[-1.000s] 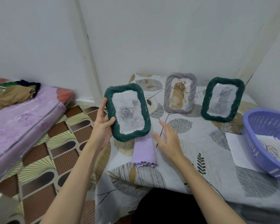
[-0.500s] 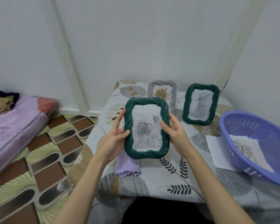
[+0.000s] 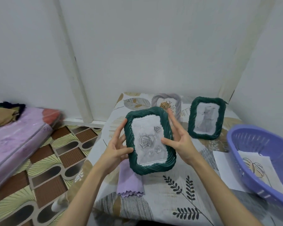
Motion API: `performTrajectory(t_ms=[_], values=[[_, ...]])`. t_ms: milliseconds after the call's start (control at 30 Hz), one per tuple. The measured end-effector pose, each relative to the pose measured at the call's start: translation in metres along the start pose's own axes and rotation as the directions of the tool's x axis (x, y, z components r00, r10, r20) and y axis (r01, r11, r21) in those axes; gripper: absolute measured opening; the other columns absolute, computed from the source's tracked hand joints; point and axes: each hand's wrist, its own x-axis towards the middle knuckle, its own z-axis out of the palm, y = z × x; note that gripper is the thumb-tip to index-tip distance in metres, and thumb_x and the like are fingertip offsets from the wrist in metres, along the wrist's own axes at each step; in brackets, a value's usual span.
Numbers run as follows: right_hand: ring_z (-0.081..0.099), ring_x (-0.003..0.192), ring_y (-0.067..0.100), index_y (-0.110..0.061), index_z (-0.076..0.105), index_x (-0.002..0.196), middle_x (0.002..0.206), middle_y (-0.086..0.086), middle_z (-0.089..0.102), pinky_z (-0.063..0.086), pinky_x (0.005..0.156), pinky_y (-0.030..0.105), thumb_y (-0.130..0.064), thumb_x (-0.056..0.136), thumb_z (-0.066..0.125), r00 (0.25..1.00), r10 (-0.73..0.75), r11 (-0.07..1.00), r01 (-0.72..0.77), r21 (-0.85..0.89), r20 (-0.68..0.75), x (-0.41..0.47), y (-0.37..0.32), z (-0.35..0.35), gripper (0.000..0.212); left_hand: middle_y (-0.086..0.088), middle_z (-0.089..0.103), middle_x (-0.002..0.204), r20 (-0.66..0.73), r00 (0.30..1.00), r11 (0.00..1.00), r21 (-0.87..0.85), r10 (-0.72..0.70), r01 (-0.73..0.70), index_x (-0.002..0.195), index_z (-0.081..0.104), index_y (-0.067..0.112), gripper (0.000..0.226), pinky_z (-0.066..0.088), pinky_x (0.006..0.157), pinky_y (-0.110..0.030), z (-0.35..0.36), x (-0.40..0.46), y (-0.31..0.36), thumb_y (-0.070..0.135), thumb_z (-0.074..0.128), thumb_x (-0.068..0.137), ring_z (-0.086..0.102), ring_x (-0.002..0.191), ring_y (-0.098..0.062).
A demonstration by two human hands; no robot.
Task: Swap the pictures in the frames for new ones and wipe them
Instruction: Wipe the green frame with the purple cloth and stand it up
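Note:
I hold a dark green rope-pattern frame (image 3: 149,141) with a grey rose picture upright above the table. My left hand (image 3: 117,148) grips its left edge, thumb on the front and fingers behind. My right hand (image 3: 178,138) grips the right edge, thumb on the glass. Under the frame lies a folded lilac cloth (image 3: 130,181). Behind stand a grey frame (image 3: 167,103), partly hidden, and a second green frame (image 3: 206,119) with a grey figure picture.
The table (image 3: 170,203) wears a leaf-print cover. A purple plastic basket (image 3: 258,154) at the right holds a printed sheet (image 3: 258,170); another white sheet (image 3: 224,165) lies beside it. A pink mattress (image 3: 15,141) lies on the patterned floor at left.
My right hand came off the table and took the frame's right edge. The frame moved from the left to the centre, closer to me, and tilted slightly.

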Motion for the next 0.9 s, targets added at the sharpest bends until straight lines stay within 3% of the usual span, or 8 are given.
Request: performTrajectory(t_ms=[67, 200, 400, 533, 700, 900], values=[[0.026, 0.134, -0.011, -0.032, 0.029, 0.140, 0.143, -0.028, 0.030, 0.025, 0.108, 0.011, 0.022, 0.076, 0.057, 0.999, 0.008, 1.000, -0.008, 0.012, 0.034, 0.021, 0.001, 0.006, 0.088, 0.000, 0.051, 0.136, -0.007, 1.000, 0.999, 0.026, 0.019, -0.019, 0.137, 0.033, 0.047, 0.092, 0.054, 0.060, -0.028, -0.015, 0.007, 0.005, -0.020, 0.052, 0.078, 0.063, 0.094, -0.016], [0.030, 0.134, -0.006, -0.037, 0.036, 0.133, 0.140, -0.025, 0.036, 0.025, 0.111, 0.017, 0.021, 0.075, 0.057, 0.998, -0.019, 1.000, 0.017, 0.025, 0.064, 0.074, 0.008, 0.019, 0.085, -0.002, 0.054, 0.134, -0.077, 0.996, 0.999, 0.018, 0.052, -0.051, 0.135, 0.036, 0.046, 0.094, 0.055, 0.068, -0.036, -0.047, 0.038, 0.017, -0.028, 0.044, 0.078, 0.060, 0.098, -0.025], [0.038, 0.133, 0.005, -0.036, 0.049, 0.126, 0.136, -0.018, 0.047, 0.034, 0.111, 0.033, 0.028, 0.069, 0.049, 1.000, -0.005, 0.993, 0.008, 0.119, -0.021, 0.154, 0.044, 0.026, 0.086, -0.006, 0.054, 0.129, -0.192, 0.974, 0.991, 0.074, 0.123, -0.110, 0.129, 0.042, 0.045, 0.091, 0.056, 0.062, -0.036, -0.078, 0.104, 0.018, -0.022, 0.049, 0.068, 0.062, 0.098, -0.024], [0.046, 0.123, -0.005, -0.031, 0.050, 0.126, 0.134, -0.013, 0.051, 0.042, 0.100, 0.018, 0.030, 0.066, 0.045, 0.991, -0.009, 0.989, 0.028, 0.142, -0.130, 0.190, 0.071, 0.036, 0.086, -0.007, 0.054, 0.125, -0.284, 0.948, 0.987, 0.114, 0.143, -0.115, 0.126, 0.044, 0.045, 0.091, 0.056, 0.060, -0.035, -0.095, 0.138, 0.008, -0.030, 0.039, 0.074, 0.063, 0.100, -0.024], [0.044, 0.125, -0.004, -0.030, 0.047, 0.127, 0.129, -0.017, 0.052, 0.038, 0.107, 0.025, 0.029, 0.069, 0.042, 0.991, -0.047, 0.989, 0.063, 0.134, -0.122, 0.222, 0.096, 0.051, 0.084, -0.008, 0.053, 0.125, -0.346, 0.924, 0.984, 0.123, 0.164, -0.128, 0.126, 0.046, 0.046, 0.091, 0.057, 0.069, -0.042, -0.121, 0.157, -0.002, -0.029, 0.039, 0.074, 0.060, 0.106, -0.026], [0.048, 0.121, -0.002, -0.021, 0.048, 0.129, 0.121, -0.020, 0.055, 0.040, 0.101, 0.016, 0.028, 0.069, 0.044, 0.977, -0.056, 0.985, 0.088, 0.147, -0.206, 0.237, 0.121, 0.055, 0.078, -0.001, 0.056, 0.123, -0.363, 0.913, 0.978, 0.158, 0.185, -0.135, 0.125, 0.047, 0.045, 0.091, 0.054, 0.081, -0.054, -0.129, 0.170, -0.012, -0.029, 0.040, 0.074, 0.061, 0.110, -0.022]])
